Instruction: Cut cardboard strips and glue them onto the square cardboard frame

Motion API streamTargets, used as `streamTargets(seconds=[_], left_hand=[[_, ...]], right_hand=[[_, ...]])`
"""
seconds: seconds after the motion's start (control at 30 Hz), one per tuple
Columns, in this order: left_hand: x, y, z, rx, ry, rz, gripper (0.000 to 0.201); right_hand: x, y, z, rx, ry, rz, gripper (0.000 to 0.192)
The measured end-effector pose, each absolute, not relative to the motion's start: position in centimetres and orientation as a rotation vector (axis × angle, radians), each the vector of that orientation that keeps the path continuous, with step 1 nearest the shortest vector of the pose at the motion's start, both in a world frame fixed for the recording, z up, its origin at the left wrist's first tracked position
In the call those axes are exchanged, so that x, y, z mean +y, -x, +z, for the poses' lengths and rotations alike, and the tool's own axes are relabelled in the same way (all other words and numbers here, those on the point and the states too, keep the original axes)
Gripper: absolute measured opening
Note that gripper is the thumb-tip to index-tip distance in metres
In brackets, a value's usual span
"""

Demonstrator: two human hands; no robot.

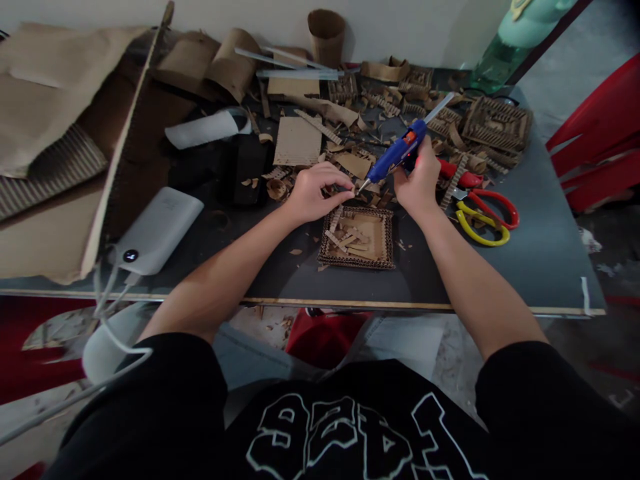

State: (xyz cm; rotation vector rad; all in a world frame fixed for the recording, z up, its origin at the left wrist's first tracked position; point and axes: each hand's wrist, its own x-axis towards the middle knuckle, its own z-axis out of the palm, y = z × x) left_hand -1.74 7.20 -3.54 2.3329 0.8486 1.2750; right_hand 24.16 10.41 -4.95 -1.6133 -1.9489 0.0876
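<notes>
My right hand (419,181) grips a blue glue gun (397,152) with a glue stick poking out of its back, its nozzle aimed down and left. The nozzle tip meets a small cardboard strip (345,196) pinched in the fingers of my left hand (314,192). Both hands hover just above a square corrugated-cardboard tray (380,235) with several loose strips lying inside it, near the front middle of the dark table (530,260).
Yellow and red scissors (483,217) lie right of my right hand. Cardboard scraps, rolls and woven cardboard pieces (495,123) cover the back. A white power bank (159,230) with a cable sits at left, large cardboard sheets (55,100) beyond it, a red chair (600,147) at right.
</notes>
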Motion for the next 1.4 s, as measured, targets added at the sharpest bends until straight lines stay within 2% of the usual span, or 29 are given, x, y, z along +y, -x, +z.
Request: streamTargets(seconds=[0.63, 1.0, 1.2, 1.4], left_hand=[[7.8, 2.3, -3.2, 0.866, -2.389, 1.277, 0.03], [7.5, 2.6, -2.3, 1.047, -2.372, 1.547, 0.037], [8.1, 3.3, -2.6, 1.164, -2.319, 1.593, 0.036], [8.4, 2.9, -3.0, 1.034, -2.286, 1.607, 0.037]], right_hand=[[10.4, -23.9, -4.8, -1.928, 1.601, 0.059, 0.067], [11.5, -22.6, -2.7, -1.918, 1.701, 0.1, 0.038], [13.5, -20.6, -1.5, -2.285, 1.86, 0.136, 0.048], [12.0, -20.3, -0.7, -2.186, 1.857, 0.053, 0.05]])
